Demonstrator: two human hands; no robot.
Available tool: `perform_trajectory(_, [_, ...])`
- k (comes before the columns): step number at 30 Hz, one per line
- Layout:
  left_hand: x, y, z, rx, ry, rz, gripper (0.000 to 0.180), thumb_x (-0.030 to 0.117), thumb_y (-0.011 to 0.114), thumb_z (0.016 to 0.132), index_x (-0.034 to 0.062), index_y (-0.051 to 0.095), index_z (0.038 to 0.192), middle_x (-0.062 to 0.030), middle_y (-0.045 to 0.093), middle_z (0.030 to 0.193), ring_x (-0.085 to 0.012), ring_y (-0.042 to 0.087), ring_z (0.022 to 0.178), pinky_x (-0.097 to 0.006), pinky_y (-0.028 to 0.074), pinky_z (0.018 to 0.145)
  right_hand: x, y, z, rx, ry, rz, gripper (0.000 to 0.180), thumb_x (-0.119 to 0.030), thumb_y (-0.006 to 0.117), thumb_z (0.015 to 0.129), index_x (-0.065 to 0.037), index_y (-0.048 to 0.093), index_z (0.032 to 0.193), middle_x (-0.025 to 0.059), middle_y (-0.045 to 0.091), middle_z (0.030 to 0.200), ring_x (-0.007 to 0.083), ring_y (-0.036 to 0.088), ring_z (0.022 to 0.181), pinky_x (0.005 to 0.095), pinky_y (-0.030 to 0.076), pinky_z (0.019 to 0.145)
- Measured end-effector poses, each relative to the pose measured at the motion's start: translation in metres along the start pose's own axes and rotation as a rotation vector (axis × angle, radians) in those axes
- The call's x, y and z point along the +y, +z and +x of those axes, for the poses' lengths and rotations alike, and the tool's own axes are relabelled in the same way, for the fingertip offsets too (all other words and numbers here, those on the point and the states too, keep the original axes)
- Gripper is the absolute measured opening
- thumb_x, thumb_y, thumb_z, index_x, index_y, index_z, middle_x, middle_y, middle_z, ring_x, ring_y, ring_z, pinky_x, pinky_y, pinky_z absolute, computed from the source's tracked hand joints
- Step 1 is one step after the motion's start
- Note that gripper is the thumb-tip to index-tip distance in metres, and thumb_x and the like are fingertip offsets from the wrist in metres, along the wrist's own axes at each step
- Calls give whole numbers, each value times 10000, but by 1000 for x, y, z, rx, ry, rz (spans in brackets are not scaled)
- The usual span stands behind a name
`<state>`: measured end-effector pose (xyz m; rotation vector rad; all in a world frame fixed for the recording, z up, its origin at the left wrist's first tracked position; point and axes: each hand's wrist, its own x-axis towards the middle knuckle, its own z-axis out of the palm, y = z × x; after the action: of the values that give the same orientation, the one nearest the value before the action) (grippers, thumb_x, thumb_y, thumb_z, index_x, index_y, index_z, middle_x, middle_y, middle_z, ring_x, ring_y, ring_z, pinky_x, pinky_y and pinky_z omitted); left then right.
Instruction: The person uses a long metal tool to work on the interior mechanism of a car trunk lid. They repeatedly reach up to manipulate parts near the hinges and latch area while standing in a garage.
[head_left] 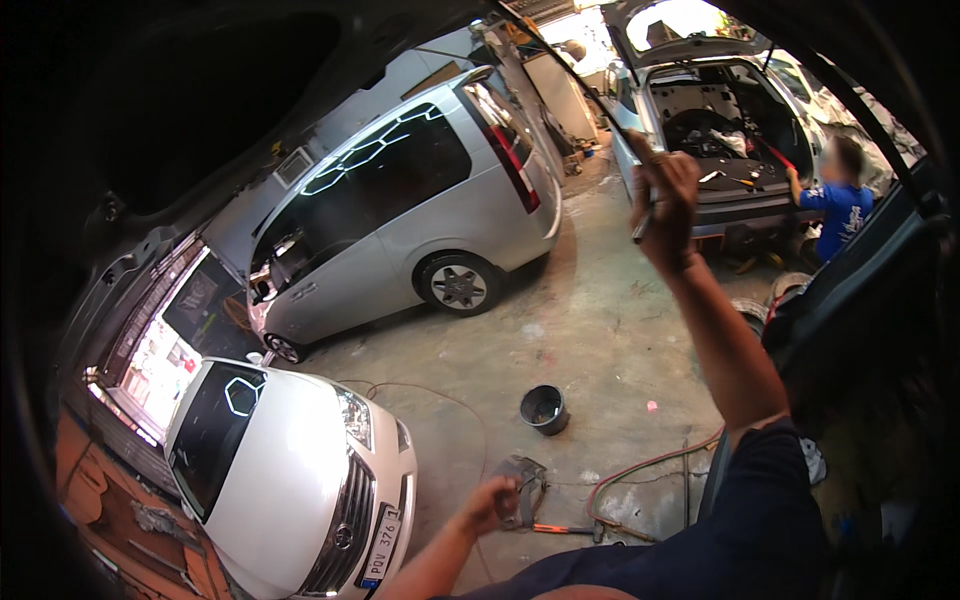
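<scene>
I have the right hand (668, 195) raised high, right of centre, its fingers curled around a slim metal rod (644, 226) whose bare end pokes out below the palm. A dark strut (560, 55) slants down from the upper edge toward those fingers, and I can't tell whether it and the rod are one piece. Down low, the left hand (488, 503) has its fingers bent in front of a dark grey object (528, 487); whether it grips that or merely overlaps it in my view, I can't say. My main worry is the rod: a one-handed hold at that reach could slip if the fingers loosen or the wrist twists, letting it drop to the concrete floor (590, 350). If the strut is bearing the dark panel (200, 90) overhead, a knock against it might let that panel sag. Footing concerns me too: the red hose (640, 462) and the orange-handled hammer (565, 529) lie close by on the floor, so a backward step taken while looking up could catch either. The co-worker (842, 205) in blue, busy at the far car (715, 212), seems well clear.
</scene>
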<state>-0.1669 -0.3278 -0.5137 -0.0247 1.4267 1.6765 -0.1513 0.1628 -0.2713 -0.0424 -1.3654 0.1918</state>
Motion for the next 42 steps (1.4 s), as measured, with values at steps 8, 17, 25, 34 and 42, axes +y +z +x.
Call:
perform_trajectory(8, [262,184,30,-144,909,557,358,278,596,958,29,609,1215,68,386,656,-46,346,502,-224,252,457,-31,23,-17,-340,1179,1994,480,-229,575,1000,8,435,1393,158,685,928,232,698,835,458,575,935])
perform_trajectory(17, [387,372,49,-174,1061,920,298,311,560,1008,55,710,983,62,409,606,-49,325,486,-233,247,457,-47,32,-13,-85,1547,1551,714,-371,702,942,35,290,1362,194,618,929,311,716,779,413,647,719])
perform_trajectory(25, [378,370,76,-10,1352,910,305,268,545,1018,42,728,927,31,507,640,-64,433,586,-255,363,562,-57,15,-53,41,548,46,674,-34,732,819,37,386,1392,166,596,1087,305,619,1017,382,512,893])
perform_trajectory(34, [379,369,89,58,1358,831,311,283,541,1026,52,721,921,37,505,647,-72,431,585,-254,359,552,-61,38,-61,2,305,-23,671,-151,851,730,19,523,1290,206,511,1321,398,468,1240,475,386,1066])
perform_trajectory(42, [378,372,82,-64,1296,793,305,287,537,1035,53,681,903,49,452,606,-54,381,517,-238,316,491,-47,68,-81,201,312,284,404,-284,667,958,49,591,1174,227,660,1138,339,667,969,422,541,885])
